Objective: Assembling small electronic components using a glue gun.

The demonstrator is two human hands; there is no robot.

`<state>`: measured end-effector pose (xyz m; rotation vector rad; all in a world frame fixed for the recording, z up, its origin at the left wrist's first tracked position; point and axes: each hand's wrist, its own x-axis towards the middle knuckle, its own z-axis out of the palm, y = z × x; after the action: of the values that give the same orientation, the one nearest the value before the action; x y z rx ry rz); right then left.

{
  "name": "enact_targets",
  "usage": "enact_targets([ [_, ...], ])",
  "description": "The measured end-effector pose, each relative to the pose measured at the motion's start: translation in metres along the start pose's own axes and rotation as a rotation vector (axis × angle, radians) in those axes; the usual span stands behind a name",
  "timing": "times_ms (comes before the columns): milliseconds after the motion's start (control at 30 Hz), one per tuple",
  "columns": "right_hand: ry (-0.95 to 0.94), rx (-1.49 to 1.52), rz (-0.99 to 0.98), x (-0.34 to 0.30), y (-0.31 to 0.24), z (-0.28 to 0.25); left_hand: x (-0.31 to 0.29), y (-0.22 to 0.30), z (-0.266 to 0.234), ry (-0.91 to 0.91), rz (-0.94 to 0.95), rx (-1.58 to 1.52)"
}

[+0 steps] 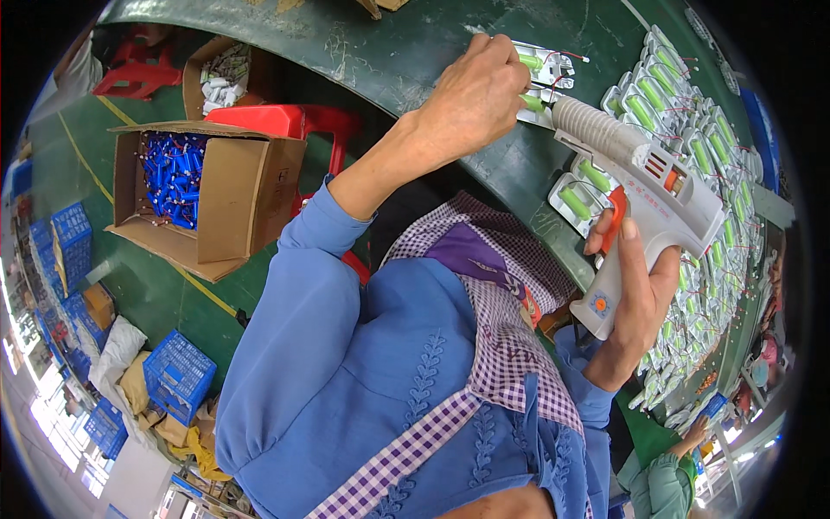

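R grip point(638, 290) wrapped rnd glue gun point(670, 197); L grip point(478, 93) curled nr white holder point(552, 66), can't tell hold

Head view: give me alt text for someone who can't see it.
A person's right hand grips a white plastic glue gun, its ribbed nozzle beside the left hand and white plastic trays with green cylinders on a dark green table. A brown cardboard box holds blue cylinders.
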<state>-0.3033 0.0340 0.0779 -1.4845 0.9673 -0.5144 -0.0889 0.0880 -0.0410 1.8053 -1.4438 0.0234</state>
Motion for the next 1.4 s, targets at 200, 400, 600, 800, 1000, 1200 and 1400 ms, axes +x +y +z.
enact_targets([
  [200,-0.005,0.028,0.005,-0.001,0.002,-0.001,0.0,-0.001,0.001,0.008,0.011,0.012],
  [400,-0.005,0.041,0.005,-0.003,0.006,-0.004,0.001,-0.002,0.001,0.016,0.021,0.009],
  [600,-0.01,0.048,0.013,-0.004,0.009,-0.005,0.001,-0.002,0.0,0.011,0.032,0.007],
  [800,-0.015,0.056,0.001,-0.005,0.009,-0.006,0.0,-0.002,0.001,0.006,0.037,0.041],
  [1000,0.008,0.158,0.045,-0.009,0.009,-0.009,0.0,0.001,-0.002,-0.003,0.016,0.025],
  [1200,0.042,0.337,0.044,-0.004,0.016,-0.015,0.006,0.004,-0.003,0.032,-0.037,0.133],
  [1400,0.017,0.565,0.07,-0.004,0.021,-0.024,0.016,0.006,-0.003,-0.039,0.0,0.308],
])
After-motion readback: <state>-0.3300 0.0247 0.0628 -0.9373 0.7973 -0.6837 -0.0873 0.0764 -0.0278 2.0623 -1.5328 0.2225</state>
